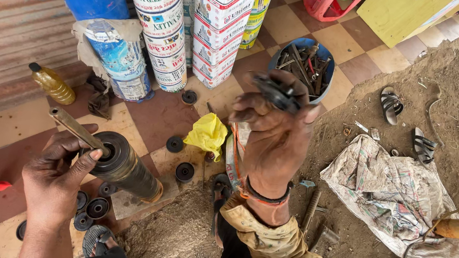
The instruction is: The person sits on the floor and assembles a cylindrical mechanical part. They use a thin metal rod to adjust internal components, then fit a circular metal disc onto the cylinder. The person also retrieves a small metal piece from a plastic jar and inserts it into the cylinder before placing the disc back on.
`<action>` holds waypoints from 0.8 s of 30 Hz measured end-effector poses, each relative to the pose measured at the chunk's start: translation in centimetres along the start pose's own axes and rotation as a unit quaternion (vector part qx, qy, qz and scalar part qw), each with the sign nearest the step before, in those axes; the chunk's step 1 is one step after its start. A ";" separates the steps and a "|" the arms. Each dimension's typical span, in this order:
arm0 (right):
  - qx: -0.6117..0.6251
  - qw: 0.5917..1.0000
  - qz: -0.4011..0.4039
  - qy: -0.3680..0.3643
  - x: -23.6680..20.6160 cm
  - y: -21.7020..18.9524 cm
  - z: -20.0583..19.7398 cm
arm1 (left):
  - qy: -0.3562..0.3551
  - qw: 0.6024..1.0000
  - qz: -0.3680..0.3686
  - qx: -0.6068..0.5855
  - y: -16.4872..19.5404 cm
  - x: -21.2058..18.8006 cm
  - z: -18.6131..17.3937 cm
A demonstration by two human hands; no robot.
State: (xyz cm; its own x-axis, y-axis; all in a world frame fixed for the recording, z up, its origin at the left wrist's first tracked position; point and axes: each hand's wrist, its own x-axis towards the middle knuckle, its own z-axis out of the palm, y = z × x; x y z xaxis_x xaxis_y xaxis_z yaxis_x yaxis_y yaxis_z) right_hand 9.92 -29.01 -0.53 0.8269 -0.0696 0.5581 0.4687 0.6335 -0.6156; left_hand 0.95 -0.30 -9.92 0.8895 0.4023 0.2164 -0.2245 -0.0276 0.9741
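Checkered tiles in cream and dull red give way on the right to bare earth in the head view, with tall printed cans stacked at the back beside a blue bucket of rusty metal tools. Near the bottom, the left hand wraps its fingers around the top end of a dark, grimy metal cylinder with a brass-coloured rim, thumb pressed at the mouth where a dull steel shaft sticks out at a tilt. The right hand is raised higher, fingers curled shut and pinching a small black ring-shaped part at the fingertips. More black round discs lie scattered on the tiles near a crumpled yellow rag, and a sheet of crumpled newspaper lies spread on the dirt. Judging by this, the work goes best if the left hand keeps the cylinder steady and the shaft centred, and the part held level so it slides on without catching grit.
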 end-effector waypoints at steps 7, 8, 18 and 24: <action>-0.055 0.993 -0.087 -0.065 -1.8 0.3 -0.5 | -0.010 0.998 0.068 0.016 0.2 -0.1 0.2; -0.050 0.993 -0.067 -0.081 -2.0 0.2 -0.4 | -0.008 0.998 0.065 0.011 0.1 -0.1 0.2; -0.040 0.991 0.027 -0.125 -2.7 -0.6 1.1 | -0.004 0.998 0.069 0.004 -0.2 -0.1 0.1; -0.062 0.988 0.042 -0.135 -2.9 -0.6 1.2 | -0.001 0.995 0.087 0.050 0.0 -0.1 0.4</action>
State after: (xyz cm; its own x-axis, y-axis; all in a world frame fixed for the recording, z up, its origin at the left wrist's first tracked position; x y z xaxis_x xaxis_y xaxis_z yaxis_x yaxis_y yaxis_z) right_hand 6.88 -28.29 -1.07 0.7593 0.1978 0.6199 0.4501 0.5283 -0.7199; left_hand 1.04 -0.71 -9.91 0.8418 0.3816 0.3818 -0.3339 -0.1876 0.9237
